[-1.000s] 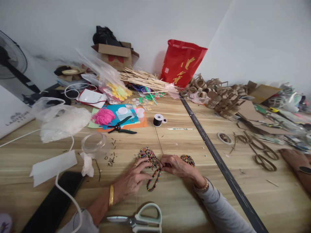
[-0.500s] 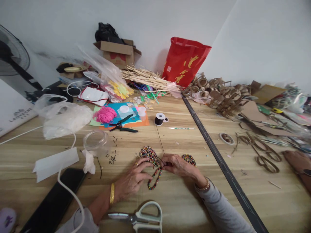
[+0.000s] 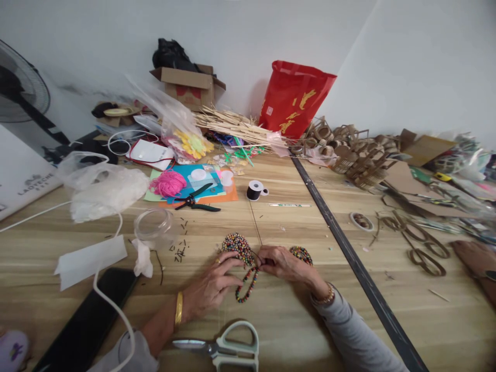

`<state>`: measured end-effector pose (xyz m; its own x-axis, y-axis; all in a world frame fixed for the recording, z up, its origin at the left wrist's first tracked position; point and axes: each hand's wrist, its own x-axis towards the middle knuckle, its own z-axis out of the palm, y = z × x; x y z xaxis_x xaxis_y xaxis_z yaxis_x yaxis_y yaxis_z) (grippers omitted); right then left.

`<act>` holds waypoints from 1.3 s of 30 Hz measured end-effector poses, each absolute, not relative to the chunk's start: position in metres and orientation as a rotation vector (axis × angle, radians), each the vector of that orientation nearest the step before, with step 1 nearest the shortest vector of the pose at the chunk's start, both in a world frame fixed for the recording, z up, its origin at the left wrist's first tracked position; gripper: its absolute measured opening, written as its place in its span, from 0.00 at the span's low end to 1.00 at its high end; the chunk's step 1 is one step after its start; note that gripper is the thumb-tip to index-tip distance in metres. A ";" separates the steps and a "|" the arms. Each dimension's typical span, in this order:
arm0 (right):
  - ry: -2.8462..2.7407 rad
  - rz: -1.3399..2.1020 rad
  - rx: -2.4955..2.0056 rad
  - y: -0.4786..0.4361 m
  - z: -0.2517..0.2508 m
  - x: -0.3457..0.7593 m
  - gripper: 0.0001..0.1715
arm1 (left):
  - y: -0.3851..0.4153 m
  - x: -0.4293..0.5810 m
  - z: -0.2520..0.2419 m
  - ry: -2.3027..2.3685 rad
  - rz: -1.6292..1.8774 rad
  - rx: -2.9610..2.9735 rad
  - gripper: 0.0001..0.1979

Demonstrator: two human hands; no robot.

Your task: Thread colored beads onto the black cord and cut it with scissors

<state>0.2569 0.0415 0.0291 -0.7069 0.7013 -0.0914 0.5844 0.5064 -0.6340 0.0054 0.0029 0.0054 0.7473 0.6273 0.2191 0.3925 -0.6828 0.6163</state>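
Note:
My right hand (image 3: 282, 262) is closed in a pinch on a thin black cord (image 3: 256, 225), at the top of a small loop of multicoloured beads (image 3: 247, 295). The cord runs back to a black spool (image 3: 254, 191) with white ends. My left hand (image 3: 213, 283) has its fingers apart, stretched toward the loop and a heap of bead strings (image 3: 237, 247); fingertip contact is hard to make out. Behind my right wrist lies another coiled bead string (image 3: 301, 254). Scissors with pale handles (image 3: 236, 345) rest in front of me.
Pliers (image 3: 197, 199) and pink yarn (image 3: 168, 183) lie on coloured sheets. A clear round container (image 3: 154, 225) and a dark phone-like slab (image 3: 87, 320) are on the left. Brown looped pieces (image 3: 416, 240) lie right, near another person's hand (image 3: 473, 261). A red bag (image 3: 296, 98) stands behind.

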 end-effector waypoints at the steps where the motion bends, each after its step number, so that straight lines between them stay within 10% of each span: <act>1: -2.566 0.980 -1.112 0.041 0.029 0.257 0.05 | 0.003 0.005 0.006 0.769 0.573 2.394 0.25; 39: -2.580 0.988 -1.101 0.042 0.025 0.258 0.05 | -0.003 0.004 0.009 0.768 0.585 2.369 0.12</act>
